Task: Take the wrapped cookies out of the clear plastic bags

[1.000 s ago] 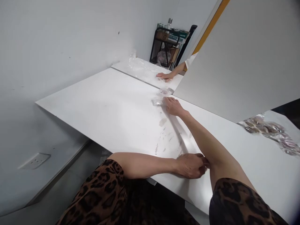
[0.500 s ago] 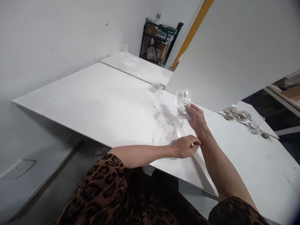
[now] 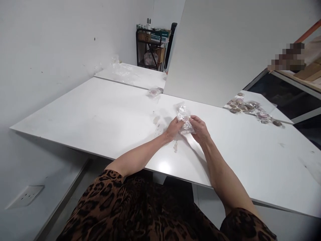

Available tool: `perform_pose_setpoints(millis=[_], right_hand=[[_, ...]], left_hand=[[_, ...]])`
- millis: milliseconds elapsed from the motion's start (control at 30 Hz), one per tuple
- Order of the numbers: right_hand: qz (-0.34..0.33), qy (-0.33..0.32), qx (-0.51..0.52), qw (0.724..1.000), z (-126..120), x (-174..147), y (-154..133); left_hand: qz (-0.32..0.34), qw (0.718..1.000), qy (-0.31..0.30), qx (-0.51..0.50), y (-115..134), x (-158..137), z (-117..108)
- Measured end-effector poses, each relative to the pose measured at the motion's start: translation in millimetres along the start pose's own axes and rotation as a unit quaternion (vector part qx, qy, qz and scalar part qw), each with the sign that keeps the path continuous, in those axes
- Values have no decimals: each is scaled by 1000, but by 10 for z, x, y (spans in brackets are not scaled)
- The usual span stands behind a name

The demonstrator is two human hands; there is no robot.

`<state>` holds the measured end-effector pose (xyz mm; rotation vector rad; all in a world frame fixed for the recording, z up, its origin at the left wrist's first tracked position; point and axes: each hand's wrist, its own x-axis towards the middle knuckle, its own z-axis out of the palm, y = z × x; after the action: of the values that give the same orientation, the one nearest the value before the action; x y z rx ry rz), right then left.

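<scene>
left hand (image 3: pixel 175 128) and right hand (image 3: pixel 200 128) pinch the clear packet (image 3: pixel 184 115) between them, over the white table (image 3: pixel 120 113); what's inside is hard to make out; a two-handed handling step, next wanting steady grip.

Cool, bright light, seemingly from above, washes over the white desk (image 3: pixel 112 110), leaving a round glare near its front edge, sparkling glints on the clear packet (image 3: pixel 185 120) and dimness underneath. Soft shadows spread beneath the forearms (image 3: pixel 142 154). The wide lens stretches the wall socket (image 3: pixel 26 197), the right corners darken, and blocky pixels mask a patch at upper right.
</scene>
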<state>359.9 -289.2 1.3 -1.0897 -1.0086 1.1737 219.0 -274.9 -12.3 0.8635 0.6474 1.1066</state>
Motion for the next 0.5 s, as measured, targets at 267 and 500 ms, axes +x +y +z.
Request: perform_pose_setpoints(millis=[267, 500], right_hand=[[-110, -33, -240, 964, 57, -91, 85], [-115, -39, -194, 973, -46, -29, 74]], left_hand=[[-32, 987, 154, -32, -9, 43, -30], [-26, 995, 89, -38, 59, 37, 5]])
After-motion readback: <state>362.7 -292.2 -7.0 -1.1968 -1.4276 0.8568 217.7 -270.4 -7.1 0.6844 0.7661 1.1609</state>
